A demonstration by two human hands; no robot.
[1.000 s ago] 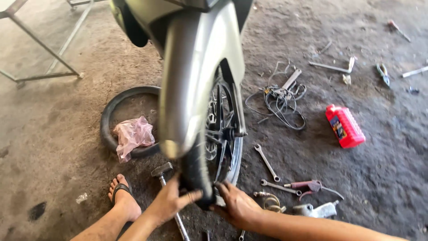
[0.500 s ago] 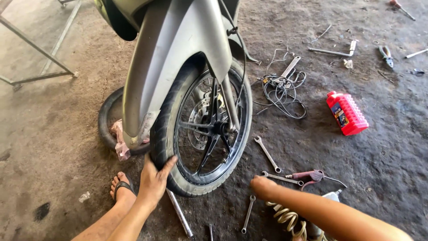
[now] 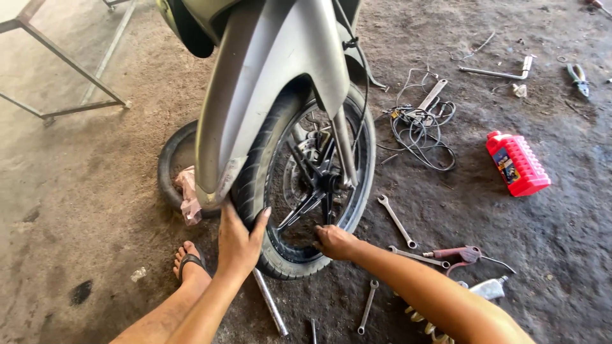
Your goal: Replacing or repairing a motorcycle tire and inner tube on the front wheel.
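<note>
Front wheel (image 3: 299, 191): head view, centre of frame, mounted in the fork under the grey mudguard (image 3: 268, 83); its tyre meets the floor at 6 o'clock.
Left hand (image 3: 237, 239): you press your palm on the tyre tread at 7 o'clock of the wheel, with your fingers (image 3: 260, 220) spread and wrapped over the rubber. That looks like a steadying hold, so the wheel does not turn.
Right hand (image 3: 335, 241): you have it at the rim at 5 o'clock of the wheel, curled loosely against the lower spokes. You cannot tell whether its fingers pinch anything; they are hidden behind the knuckles.
Hub and brake disc (image 3: 319, 175): at the wheel's centre, just above your right hand.
Loose tyre (image 3: 171, 167): flat on the floor at 9 o'clock of the wheel, a pink rag (image 3: 189, 194) lying on it, out of your way but near.
Spanners (image 3: 396, 221): several lie on the floor at 4 o'clock, close to your right forearm, likely kept within reach.
Metal rod (image 3: 271, 311): on the floor at 6 o'clock, between your arms.
Air blow gun (image 3: 462, 255): at 4 o'clock, beyond the spanners.
Red bottle (image 3: 516, 164): lying on its side at 3 o'clock, well apart.
Cable bundle (image 3: 421, 127): at 2 o'clock, near the fork leg.
Your sandalled foot (image 3: 189, 260): at 7 o'clock, planted just beside your left arm.
</note>
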